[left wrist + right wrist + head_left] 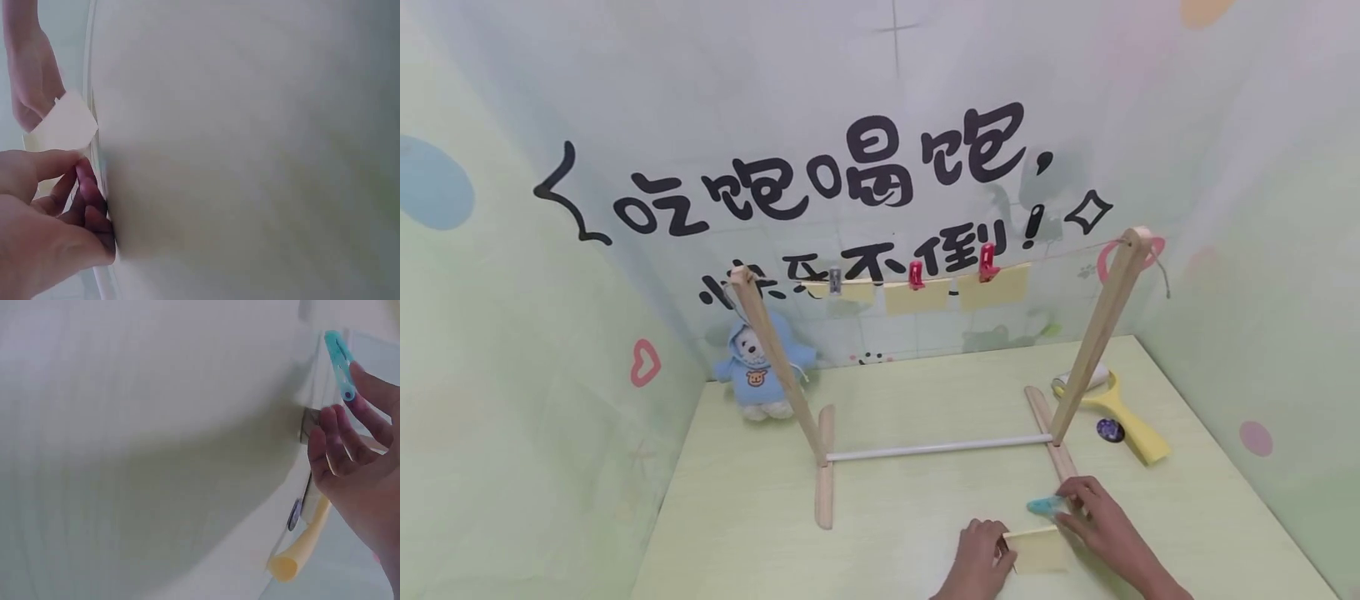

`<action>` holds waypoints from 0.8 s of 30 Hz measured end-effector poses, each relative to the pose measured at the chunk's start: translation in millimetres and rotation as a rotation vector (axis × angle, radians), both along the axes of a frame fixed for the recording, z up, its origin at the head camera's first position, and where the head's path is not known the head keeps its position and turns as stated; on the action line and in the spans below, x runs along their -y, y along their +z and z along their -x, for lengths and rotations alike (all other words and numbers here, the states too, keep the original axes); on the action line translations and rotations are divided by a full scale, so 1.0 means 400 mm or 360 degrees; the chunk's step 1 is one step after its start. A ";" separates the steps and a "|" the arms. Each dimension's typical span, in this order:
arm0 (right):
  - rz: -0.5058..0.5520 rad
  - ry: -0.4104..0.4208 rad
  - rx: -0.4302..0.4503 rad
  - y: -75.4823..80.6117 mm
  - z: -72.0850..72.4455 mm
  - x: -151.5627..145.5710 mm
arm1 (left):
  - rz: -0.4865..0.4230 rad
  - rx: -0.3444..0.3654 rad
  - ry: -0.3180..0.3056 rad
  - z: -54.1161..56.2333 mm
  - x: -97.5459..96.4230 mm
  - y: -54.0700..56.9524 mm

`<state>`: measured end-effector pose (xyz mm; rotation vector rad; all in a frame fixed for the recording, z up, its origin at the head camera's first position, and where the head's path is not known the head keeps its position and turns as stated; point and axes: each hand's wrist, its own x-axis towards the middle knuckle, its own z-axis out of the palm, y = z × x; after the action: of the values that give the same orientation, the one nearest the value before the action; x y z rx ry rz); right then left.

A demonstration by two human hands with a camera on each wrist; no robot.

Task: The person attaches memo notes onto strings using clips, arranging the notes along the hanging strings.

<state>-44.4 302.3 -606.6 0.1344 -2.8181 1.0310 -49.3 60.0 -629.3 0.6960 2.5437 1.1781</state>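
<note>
Close to the table's front edge, my left hand (979, 557) pinches a pale yellow paper slip (1037, 550) by its left end. The slip (65, 122) also shows above the thumb in the left wrist view. My right hand (1101, 525) pinches a turquoise clip (1045, 506) between thumb and forefinger, just above the slip's upper right corner in the head view. In the right wrist view the clip (339, 362) points away from the fingertips. Beyond both hands, three yellow slips hang on a string (1075, 252), under a grey clip (835, 282) and two red clips (916, 275).
Two wooden posts (1101, 333) on flat feet carry the string, joined low down by a white rod (940, 447). A blue-hooded plush toy (763, 375) sits behind the left post. A yellow-handled lint roller (1131, 421) and a small dark disc (1110, 431) lie right of the stand.
</note>
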 end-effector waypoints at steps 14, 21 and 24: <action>0.0425 -0.0078 -0.0225 0.246 0.022 -0.060 | -0.0622 -0.0033 0.0187 0.136 -0.008 0.044; 0.0296 0.0284 -0.0757 0.559 0.071 -0.083 | -0.0718 -0.0146 0.0166 0.208 -0.032 0.401; 0.0179 0.0358 -0.0959 0.688 0.092 -0.075 | -0.0779 -0.0239 0.0117 0.246 -0.054 0.494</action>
<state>-81.2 332.3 -331.4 0.6433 -2.2282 0.9797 -147.5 81.5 -431.6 0.8243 2.4265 1.8699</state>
